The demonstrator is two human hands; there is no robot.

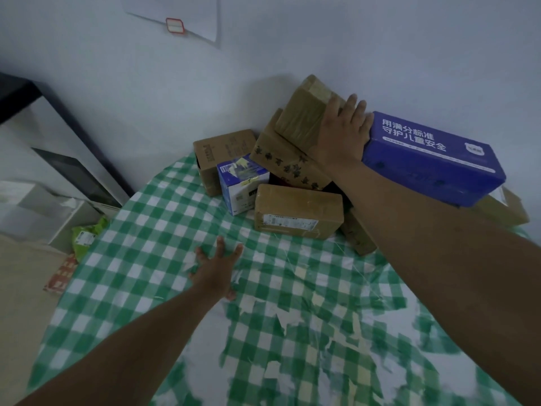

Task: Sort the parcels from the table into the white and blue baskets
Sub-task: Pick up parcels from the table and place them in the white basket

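Head view: parcels (pixel 298 210) sit piled at the surface's (pixel 152 259) far edge. The right hand (pixel 344 127) lies flat on the top brown box (pixel 301 121); the left hand (pixel 218 268) hovers, fingers spread. Picking begins; next, grip and lift. No baskets visible.

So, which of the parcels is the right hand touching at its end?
The long blue box with white writing, lying on top of the pile at the right. The right hand rests open against its left end; the other parcels nearby are brown cardboard.
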